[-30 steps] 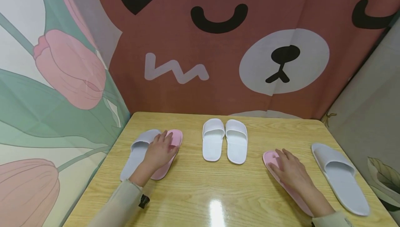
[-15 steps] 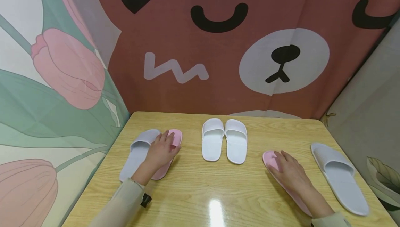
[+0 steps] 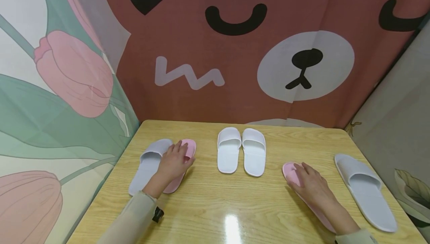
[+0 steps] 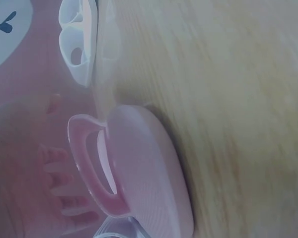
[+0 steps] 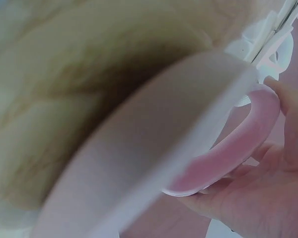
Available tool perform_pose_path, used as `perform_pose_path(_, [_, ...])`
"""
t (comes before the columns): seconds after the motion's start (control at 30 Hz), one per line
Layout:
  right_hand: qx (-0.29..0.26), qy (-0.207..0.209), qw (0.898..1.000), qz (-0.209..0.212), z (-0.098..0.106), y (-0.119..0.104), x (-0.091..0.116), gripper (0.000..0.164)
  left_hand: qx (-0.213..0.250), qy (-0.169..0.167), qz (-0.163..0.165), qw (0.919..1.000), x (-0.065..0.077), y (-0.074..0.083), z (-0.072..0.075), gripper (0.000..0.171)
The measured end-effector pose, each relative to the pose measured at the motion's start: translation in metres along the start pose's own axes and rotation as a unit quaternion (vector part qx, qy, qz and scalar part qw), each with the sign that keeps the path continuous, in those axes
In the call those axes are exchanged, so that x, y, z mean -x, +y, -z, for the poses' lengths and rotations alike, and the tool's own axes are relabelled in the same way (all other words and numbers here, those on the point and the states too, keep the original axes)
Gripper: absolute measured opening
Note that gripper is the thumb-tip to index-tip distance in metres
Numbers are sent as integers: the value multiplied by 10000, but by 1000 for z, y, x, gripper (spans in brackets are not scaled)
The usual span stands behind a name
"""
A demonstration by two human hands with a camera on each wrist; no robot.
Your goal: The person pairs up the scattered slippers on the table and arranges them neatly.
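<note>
On the left of the head view, my left hand [image 3: 173, 166] is over a pink slipper [image 3: 190, 147], fingers loosely spread. In the left wrist view these fingers [image 4: 72, 202] stand apart from the slipper's raised strap [image 4: 84, 161]. A grey slipper [image 3: 146, 169] lies close beside that pink one, partly covered by my hand. Over at the right, my right hand [image 3: 314, 188] is above a second pink slipper [image 3: 289, 169], covering much of it. The right wrist view has its thumb and loosely bent fingers right at the pink strap [image 5: 238, 148].
Two white slippers [image 3: 228, 158] lie side by side at the middle back of the wooden table [image 3: 215, 199]. Another grey slipper [image 3: 373, 203] lies near the right edge. Printed cloth [image 3: 188, 105] hangs behind the table and along both sides.
My left hand has shifted very slightly to the right over the pink slipper. The fingertips of my right hand have drawn back a little; the slippers stay where they were.
</note>
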State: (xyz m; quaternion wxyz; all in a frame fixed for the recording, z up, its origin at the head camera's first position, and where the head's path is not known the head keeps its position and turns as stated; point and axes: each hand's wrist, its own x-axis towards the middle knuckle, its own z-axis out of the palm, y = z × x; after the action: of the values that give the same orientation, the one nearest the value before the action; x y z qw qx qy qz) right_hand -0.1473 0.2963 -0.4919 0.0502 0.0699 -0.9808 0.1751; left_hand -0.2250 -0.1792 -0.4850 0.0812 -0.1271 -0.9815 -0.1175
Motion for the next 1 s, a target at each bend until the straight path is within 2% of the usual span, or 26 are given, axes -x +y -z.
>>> perform_pose_path(0.57, [162, -429, 9989, -126, 2, 3, 3, 74, -18, -207, 79, 9998, -3, 1, -2, 73])
perform_pose_path(1.0, [159, -456, 9987, -153, 3, 6, 4, 78, -78, -401, 219, 9989, -7, 0, -8, 79])
